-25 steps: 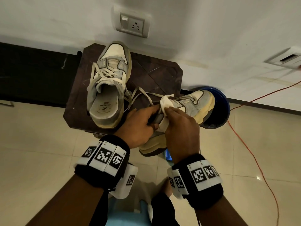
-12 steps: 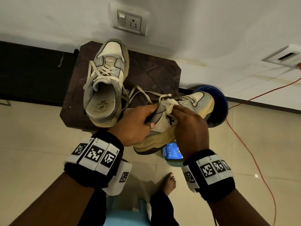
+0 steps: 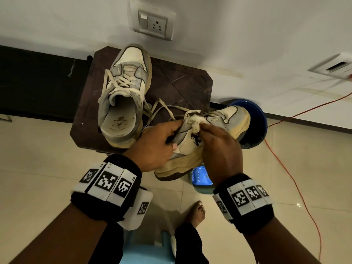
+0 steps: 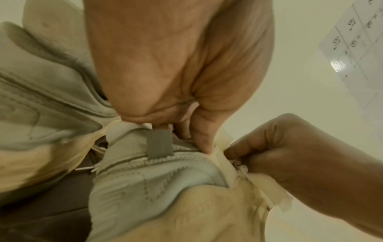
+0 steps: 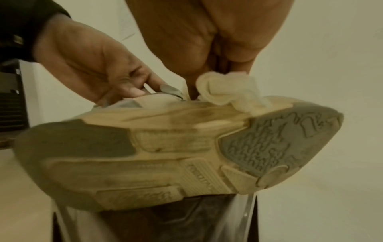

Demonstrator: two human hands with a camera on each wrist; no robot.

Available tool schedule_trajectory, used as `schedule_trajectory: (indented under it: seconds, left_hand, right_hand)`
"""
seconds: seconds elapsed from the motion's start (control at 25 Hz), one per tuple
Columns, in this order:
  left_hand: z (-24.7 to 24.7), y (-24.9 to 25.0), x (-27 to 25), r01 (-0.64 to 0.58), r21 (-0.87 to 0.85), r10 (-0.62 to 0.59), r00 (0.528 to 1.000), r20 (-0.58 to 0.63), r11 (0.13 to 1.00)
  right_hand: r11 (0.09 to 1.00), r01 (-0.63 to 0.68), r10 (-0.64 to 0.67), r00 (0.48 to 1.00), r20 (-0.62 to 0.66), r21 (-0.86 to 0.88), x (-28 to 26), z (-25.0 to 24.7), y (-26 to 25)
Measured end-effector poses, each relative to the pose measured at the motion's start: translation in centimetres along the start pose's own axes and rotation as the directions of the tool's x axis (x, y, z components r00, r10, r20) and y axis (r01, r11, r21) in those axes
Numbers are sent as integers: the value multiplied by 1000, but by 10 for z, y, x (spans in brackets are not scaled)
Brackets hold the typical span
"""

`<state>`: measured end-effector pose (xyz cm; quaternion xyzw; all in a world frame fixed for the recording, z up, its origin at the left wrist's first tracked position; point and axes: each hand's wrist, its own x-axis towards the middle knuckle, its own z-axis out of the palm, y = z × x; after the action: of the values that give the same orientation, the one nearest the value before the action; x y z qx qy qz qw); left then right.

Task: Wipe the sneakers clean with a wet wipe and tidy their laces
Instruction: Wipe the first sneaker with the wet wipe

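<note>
From the head view, the left hand point(image 3: 156, 143) grips the heel collar of a lifted sneaker point(image 3: 219, 130), which juts past the right edge of the dark table point(image 3: 182, 88); its toe hangs over a blue tub point(image 3: 257, 126) on the floor. The right hand point(image 3: 221, 147) pinches a crumpled wet wipe point(image 3: 196, 123) against the lace area. The second sneaker point(image 3: 123, 96) rests on the table, laces trailing loose.

In the left wrist view, fingers point(image 4: 203, 139) hook inside the collar beside the grey heel tab point(image 4: 160, 142).

The right wrist view shows the sole point(image 5: 165, 155) facing the camera, wet wipe point(image 5: 228, 91) at the upper's edge.
</note>
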<state>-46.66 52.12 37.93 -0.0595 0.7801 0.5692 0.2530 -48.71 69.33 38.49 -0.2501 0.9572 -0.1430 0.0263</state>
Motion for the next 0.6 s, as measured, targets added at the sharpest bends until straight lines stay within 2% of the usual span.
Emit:
schedule_trajectory:
  seconds: [0.16, 0.28, 0.4, 0.6]
  left_hand:
    - [2, 3, 2, -21, 58, 25, 998, -58, 998]
    - [1, 2, 0, 0, 79, 6, 996, -83, 997]
    - [-1, 2, -2, 7, 60, -2, 998, -69, 998]
    - [0, 4, -1, 0, 114, 10, 997, -83, 994]
  right_hand:
    - [997, -16, 20, 999, -45, 80, 7, 1, -1]
    - [996, 53, -53, 999, -7, 70, -10, 9, -20]
    - [992, 124, -123, 992, 21, -18, -16, 6, -10]
    - [1000, -27, 26, 999, -19, -10, 5, -4, 22]
